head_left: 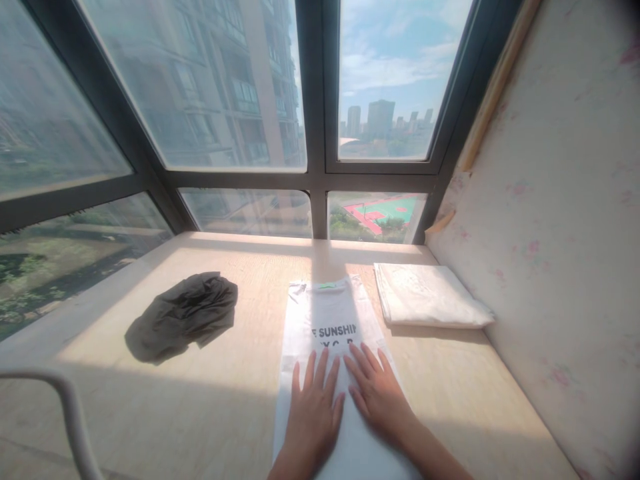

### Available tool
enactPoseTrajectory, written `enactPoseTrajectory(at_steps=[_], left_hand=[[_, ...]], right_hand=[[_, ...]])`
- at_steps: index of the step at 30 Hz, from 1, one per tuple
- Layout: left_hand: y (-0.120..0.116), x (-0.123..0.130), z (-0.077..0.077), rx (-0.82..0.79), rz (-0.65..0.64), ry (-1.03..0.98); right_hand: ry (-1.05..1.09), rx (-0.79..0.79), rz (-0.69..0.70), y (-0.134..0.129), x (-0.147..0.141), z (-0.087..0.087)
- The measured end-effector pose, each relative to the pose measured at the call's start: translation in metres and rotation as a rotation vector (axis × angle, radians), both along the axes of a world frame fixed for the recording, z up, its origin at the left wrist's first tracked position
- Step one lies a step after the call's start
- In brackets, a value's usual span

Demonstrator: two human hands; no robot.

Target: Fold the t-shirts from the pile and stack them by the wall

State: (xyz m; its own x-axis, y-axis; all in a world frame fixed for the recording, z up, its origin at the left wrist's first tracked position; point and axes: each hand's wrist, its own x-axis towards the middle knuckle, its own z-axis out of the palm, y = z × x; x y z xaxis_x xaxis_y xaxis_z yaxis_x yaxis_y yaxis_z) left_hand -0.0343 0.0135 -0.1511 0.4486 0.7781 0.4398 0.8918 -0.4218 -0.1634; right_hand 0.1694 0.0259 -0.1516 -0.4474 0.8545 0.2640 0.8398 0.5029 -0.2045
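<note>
A white T-shirt (330,307) with dark printed letters lies folded into a long narrow strip, its neckline toward the window. My left hand (316,407) rests flat on the shirt's left part, fingers spread and pointing away from me. Beside it, my right hand (377,390) lies flat on the right part, fingers likewise apart. Both sets of fingertips reach the lower line of print and partly cover it. Neither hand grasps anything. The near end of the shirt runs out of view below.
A crumpled dark garment (185,317) lies to the left on the pale wooden surface (240,407). To the right, a folded white cloth (430,293) sits near the flowered wall (555,267). A curved grey tube (70,407) stands at lower left. Dark-framed windows (315,133) rise behind.
</note>
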Motion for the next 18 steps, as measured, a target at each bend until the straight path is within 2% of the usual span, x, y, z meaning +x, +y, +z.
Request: enactPoseTrajectory(at_steps=[5,9,14,18], left_hand=[[-0.030,0.004,0.001,0.019,-0.006,0.016],[-0.039,0.005,0.002,0.046,-0.019,0.025],[-0.031,0.004,-0.003,0.062,-0.015,0.005],[-0.012,0.005,0.001,0.023,-0.007,-0.036]], right_hand=[[-0.028,0.045,0.031,-0.031,0.008,-0.003],[-0.046,0.066,0.044,-0.040,0.011,-0.007],[-0.035,0.040,0.040,-0.032,0.008,-0.002],[-0.029,-0.062,0.012,-0.012,0.004,0.015]])
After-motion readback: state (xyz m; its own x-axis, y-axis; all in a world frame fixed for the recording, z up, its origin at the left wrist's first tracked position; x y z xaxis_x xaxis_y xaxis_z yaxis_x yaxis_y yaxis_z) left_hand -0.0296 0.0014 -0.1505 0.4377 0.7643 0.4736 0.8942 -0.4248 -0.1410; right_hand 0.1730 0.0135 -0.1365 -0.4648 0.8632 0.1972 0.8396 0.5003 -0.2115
